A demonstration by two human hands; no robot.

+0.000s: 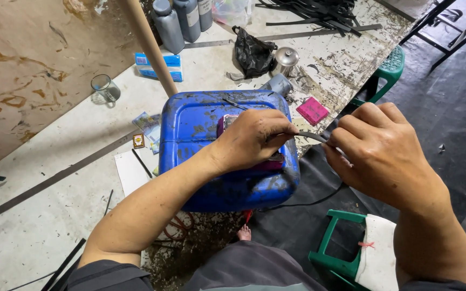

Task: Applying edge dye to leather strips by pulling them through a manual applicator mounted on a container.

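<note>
Hands pinch opposite ends of a thin black strip (313, 137), left hand (252, 137) over the blue plastic canister (200, 124), right hand (381, 153) just beyond the tabletop (44, 215) edge.

Soft, even daylight fills a sharp wide-angle view; shadows stay faint, and straight lines bow near the edges.

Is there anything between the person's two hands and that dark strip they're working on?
Nothing visible does. The left hand and the right hand both pinch the dark strip directly, one at each end, above the blue jerrycan. The short stretch of strip between them is bare.
</note>
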